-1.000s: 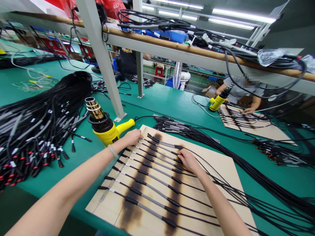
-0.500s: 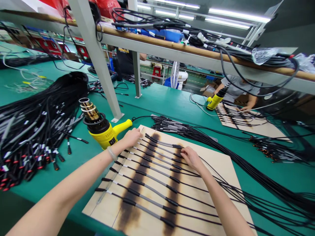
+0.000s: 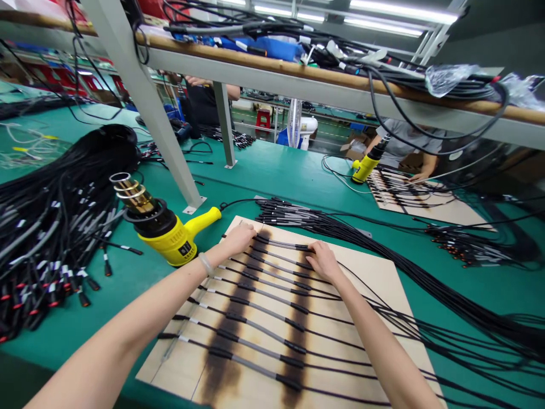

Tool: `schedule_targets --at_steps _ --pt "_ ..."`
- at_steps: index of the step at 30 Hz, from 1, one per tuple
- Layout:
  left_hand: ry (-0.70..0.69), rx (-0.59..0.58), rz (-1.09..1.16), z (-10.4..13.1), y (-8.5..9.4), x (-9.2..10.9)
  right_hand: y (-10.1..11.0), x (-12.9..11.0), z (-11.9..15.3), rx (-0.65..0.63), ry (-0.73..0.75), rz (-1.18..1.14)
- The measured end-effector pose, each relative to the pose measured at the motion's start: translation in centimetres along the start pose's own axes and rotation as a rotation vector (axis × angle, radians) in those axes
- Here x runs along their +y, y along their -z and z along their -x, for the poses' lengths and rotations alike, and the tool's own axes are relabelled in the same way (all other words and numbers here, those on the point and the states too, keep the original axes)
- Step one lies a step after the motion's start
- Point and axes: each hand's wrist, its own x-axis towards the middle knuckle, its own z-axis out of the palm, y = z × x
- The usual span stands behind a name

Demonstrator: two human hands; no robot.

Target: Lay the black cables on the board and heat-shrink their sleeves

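A wooden board [image 3: 370, 267] with two dark scorched bands carries several black cables with grey sleeves [image 3: 259, 311], laid in rows. At the far edge, my left hand [image 3: 240, 238] has its fingers closed on the left end of the farthest cable [image 3: 283, 245]. My right hand [image 3: 322, 260] pinches the same cable just past the right end of its grey sleeve. Its fingertips are partly hidden. Left of the board, a yellow heat gun [image 3: 168, 241] stands with its metal nozzle pointing up, close to my left forearm.
A thick bundle of black cables [image 3: 383, 250] runs behind the board to the right. Many loose cables [image 3: 55, 227] lie at left. A metal post [image 3: 142, 108] holds a shelf [image 3: 272, 71] overhead. Across the green table, a co-worker's hand [image 3: 419, 177] is near another board and heat gun.
My left hand has moved right, from the board's far left corner onto the cable's left end. My right hand has shifted slightly along the cable's sleeve end. The view has turned a little.
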Motion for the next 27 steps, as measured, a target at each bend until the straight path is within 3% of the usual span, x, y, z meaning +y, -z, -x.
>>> schedule_targets --at_steps 9,21,27 --pt "-0.012 -0.005 -0.013 0.0 0.4 -0.8 -0.5 -0.6 -0.3 -0.061 0.048 -0.041" --pt "0.076 0.013 -0.001 1.5 1.7 -4.2 -0.8 -1.2 0.0 -0.066 0.063 -0.175" --pt "0.149 0.012 0.004 2.2 1.6 -4.5 -1.1 -1.8 -0.4 -0.067 0.071 -0.218"
